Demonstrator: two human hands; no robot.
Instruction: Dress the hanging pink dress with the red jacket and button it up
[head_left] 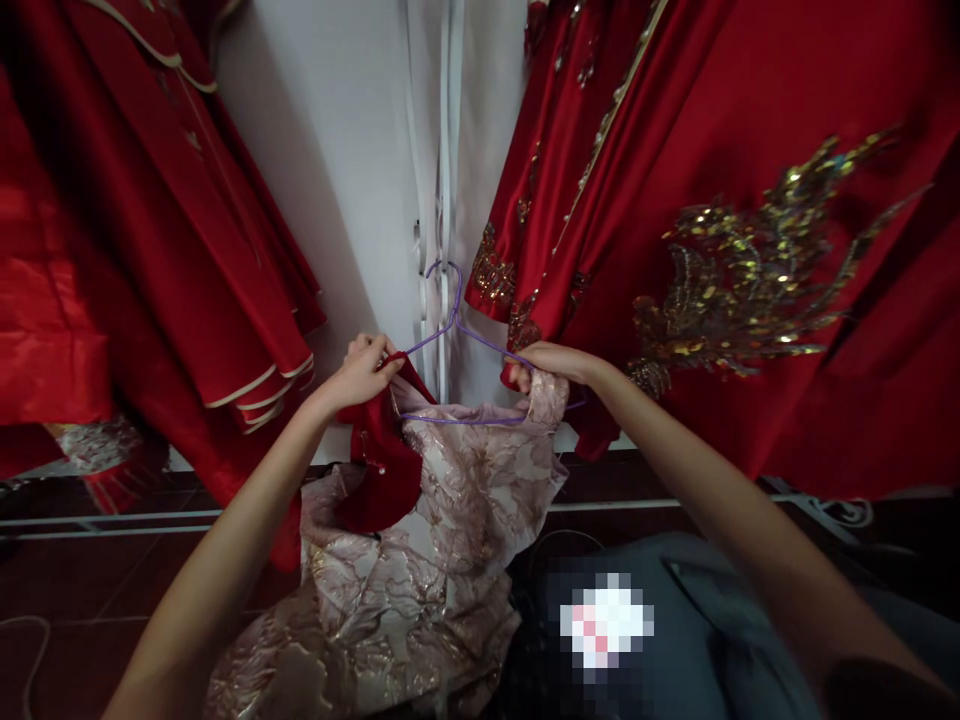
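Note:
A thin purple wire hanger [454, 335] is held up in front of me, its hook pointing up toward the white wall. A garment with a pale pink and gold brocade lining [427, 540] and a red satin outer side [382, 455] hangs from it and drapes down over my lap. My left hand [367, 370] is closed on the garment's left shoulder at the hanger's left end. My right hand [547, 365] is closed on the right shoulder at the hanger's right end.
Red satin robes [150, 250] with cream piping hang at the left. Red gowns [750, 250] with gold sequin embroidery hang at the right. A white wall [352, 150] with white cords lies between them. The floor is dark red, with a white rail [112, 520].

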